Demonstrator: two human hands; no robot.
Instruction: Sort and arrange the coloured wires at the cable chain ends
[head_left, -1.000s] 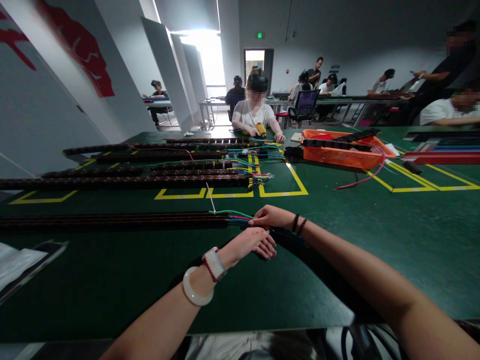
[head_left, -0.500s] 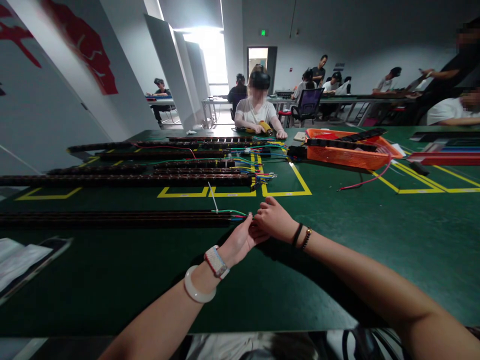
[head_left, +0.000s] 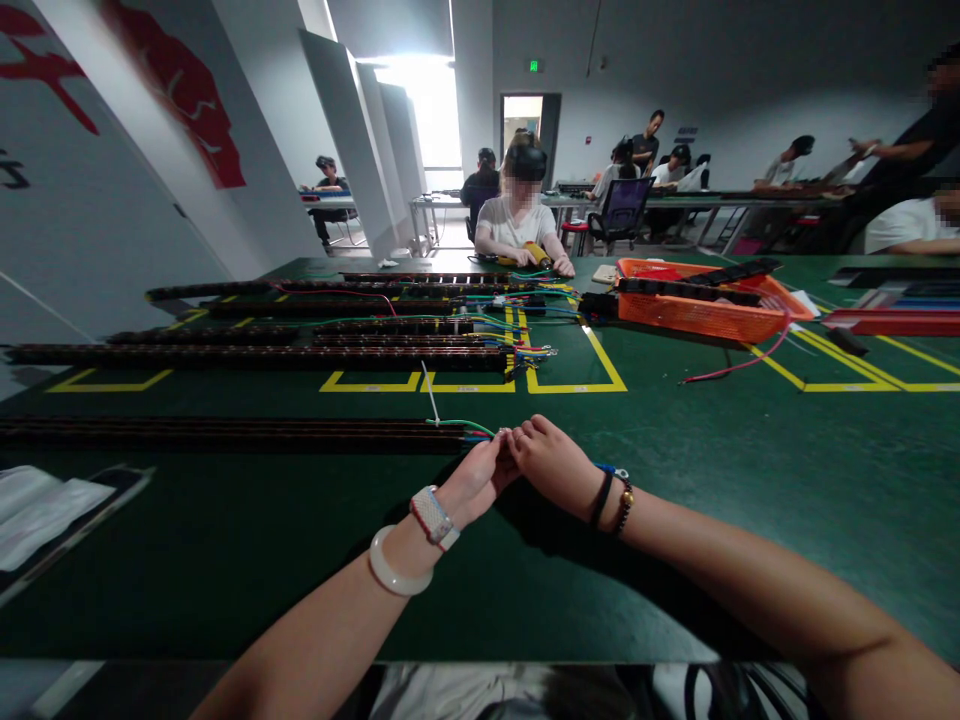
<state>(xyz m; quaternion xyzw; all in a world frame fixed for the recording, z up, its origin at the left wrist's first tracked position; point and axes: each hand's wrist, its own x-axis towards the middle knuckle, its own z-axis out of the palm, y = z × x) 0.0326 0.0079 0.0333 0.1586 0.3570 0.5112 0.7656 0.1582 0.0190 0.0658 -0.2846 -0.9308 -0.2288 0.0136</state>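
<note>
A long black cable harness (head_left: 247, 434) lies across the left of the table, with green, red and blue wires (head_left: 477, 434) coming out of its right end. My left hand (head_left: 478, 478) is closed on these wires just past the sleeve. Touching it, my right hand (head_left: 551, 458) pinches the same bundle from the right; the fingertips of both hands meet and hide the exact grip. Beyond my right wrist a blue wire end with a ring terminal (head_left: 621, 473) shows. A white cable tie (head_left: 430, 392) stands up from the harness, its tail tilted.
Several black harnesses (head_left: 405, 358) with coloured wire ends lie farther back among yellow tape outlines (head_left: 577, 388). An orange basket (head_left: 694, 318) holds dark parts, with a red wire hanging out. A clear-wrapped packet (head_left: 56, 510) is at left. Across the table a person (head_left: 517, 220) holds a yellow tool.
My right hand has turned and lowered slightly, its wrist moving down and right. A blue wire end now shows beyond that wrist. My left hand stays at the wires.
</note>
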